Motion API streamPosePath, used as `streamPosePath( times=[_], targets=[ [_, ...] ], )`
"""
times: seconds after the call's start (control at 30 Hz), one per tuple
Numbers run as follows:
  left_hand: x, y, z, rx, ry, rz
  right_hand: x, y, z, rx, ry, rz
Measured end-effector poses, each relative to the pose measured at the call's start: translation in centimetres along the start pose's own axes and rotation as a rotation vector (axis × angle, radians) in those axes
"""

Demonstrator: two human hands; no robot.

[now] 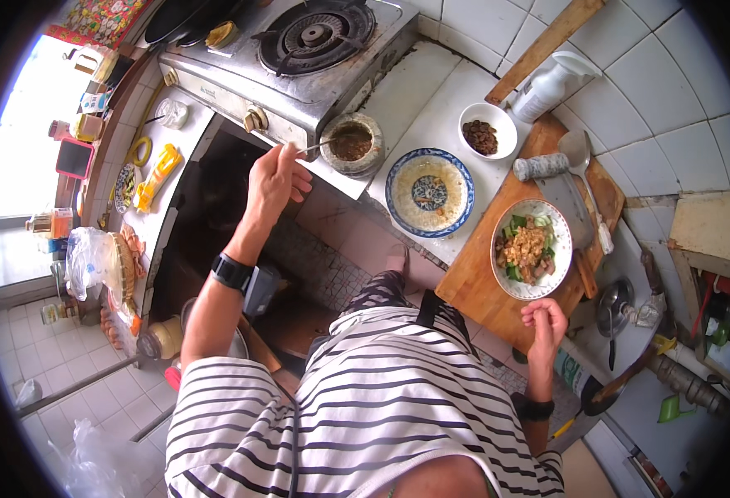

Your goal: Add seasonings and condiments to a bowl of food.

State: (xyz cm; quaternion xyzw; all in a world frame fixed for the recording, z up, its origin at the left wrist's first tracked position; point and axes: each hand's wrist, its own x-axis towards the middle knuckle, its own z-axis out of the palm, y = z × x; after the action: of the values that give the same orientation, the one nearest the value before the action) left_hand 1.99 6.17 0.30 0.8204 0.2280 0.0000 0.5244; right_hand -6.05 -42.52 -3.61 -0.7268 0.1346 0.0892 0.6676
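My left hand (276, 180) pinches the thin metal handle of a utensil (317, 147), probably a spoon. Its far end dips into brown-red paste inside a stone mortar (370, 163), beside the gas stove. Loosely bent and with nothing visible in it, my right hand (545, 324) hovers just below a white bowl (502, 279) near the cutting board's edge. That bowl holds cucumber pieces, diced meat and a chopped tan topping (527, 244). Between the hands, a blue-rimmed plate (393, 211) carries oily residue. Farther back stands a small white bowl (510, 143) of dark brown bits (481, 137).
A gas stove (334, 93) borders the mortar. The wooden cutting board (483, 283) holds a cleaver (567, 202), a metal ladle (579, 155) and a stone pestle (540, 167). A white spray bottle (539, 93) stands by the tiled wall. A sink (642, 280) lies right.
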Motion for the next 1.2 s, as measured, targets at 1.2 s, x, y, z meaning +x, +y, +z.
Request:
streamPosePath(
  times=[1.2],
  targets=[
    [0.7,-8.6,9.0,-0.245,0.296,0.295,14.0,-9.0,35.0,-1.242,-0.425,-0.742]
  ],
)
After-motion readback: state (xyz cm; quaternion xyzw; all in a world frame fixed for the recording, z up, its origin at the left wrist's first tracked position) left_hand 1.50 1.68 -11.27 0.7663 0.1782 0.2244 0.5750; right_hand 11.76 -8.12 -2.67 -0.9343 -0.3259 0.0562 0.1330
